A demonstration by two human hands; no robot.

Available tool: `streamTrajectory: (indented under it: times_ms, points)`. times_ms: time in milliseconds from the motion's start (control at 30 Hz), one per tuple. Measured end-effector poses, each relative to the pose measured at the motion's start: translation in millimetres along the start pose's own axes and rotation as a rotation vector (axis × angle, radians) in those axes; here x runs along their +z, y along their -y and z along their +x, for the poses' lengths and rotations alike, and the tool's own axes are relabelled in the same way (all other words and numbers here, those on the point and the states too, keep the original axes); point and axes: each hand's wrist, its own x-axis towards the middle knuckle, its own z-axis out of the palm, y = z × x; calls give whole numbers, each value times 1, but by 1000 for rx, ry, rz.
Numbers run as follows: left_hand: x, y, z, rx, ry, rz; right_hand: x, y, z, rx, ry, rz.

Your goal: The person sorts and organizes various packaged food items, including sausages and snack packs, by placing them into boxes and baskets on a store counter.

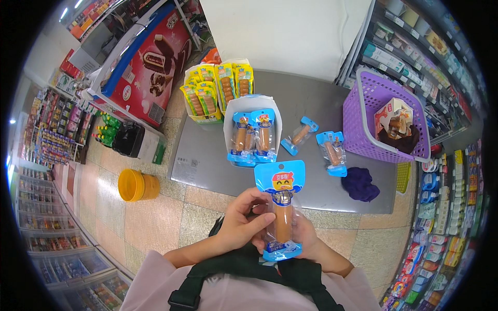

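Close to my chest, my left hand (251, 221) grips a packaged sausage (283, 221) by its left side, thumb across the clear wrapper. My right hand (305, 235) is behind the same pack on its right, with most of its fingers hidden. The pack has a blue header with a cartoon face and a hang hole, and it stands upright facing me. Just beyond it, an open white carton (253, 103) holds several matching sausage packs (264, 136). Two more packs lie loose on the grey table, one sausage pack (300, 136) near the carton and another sausage pack (332, 152) farther right.
Two boxes of yellow sausage packs (202, 95) stand at the grey table's (210, 163) far left. A purple basket (363, 128) holding a carton is at the right, beside a dark purple cloth (360, 184). Yellow buckets (138, 186) sit on the floor; stocked shelves (439, 233) line the right.
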Motion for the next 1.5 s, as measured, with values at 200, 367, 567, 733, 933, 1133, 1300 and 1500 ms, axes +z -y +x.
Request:
streamTrajectory:
  times_ms: [200,367,567,733,933,1133,1300,1500]
  points:
    - [-20,-3,-27,323,14,146,2,-40,16,-257,47,-301]
    - [-63,-3,-54,414,174,284,37,-76,37,-527,-463,-577]
    - [-75,13,-80,149,58,-101,38,-113,54,-754,-622,-925]
    - [-91,17,-86,111,27,-152,44,-120,63,-669,-626,-934]
    - [-100,17,-87,53,241,-543,36,-95,59,-623,-579,-842]
    - [-83,20,-65,-233,675,-733,34,-47,53,-277,-29,-948]
    - [-33,27,-32,-221,551,-699,27,-5,30,-276,150,-651]
    - [9,41,10,-263,529,-428,-1,57,-12,-343,-56,-537]
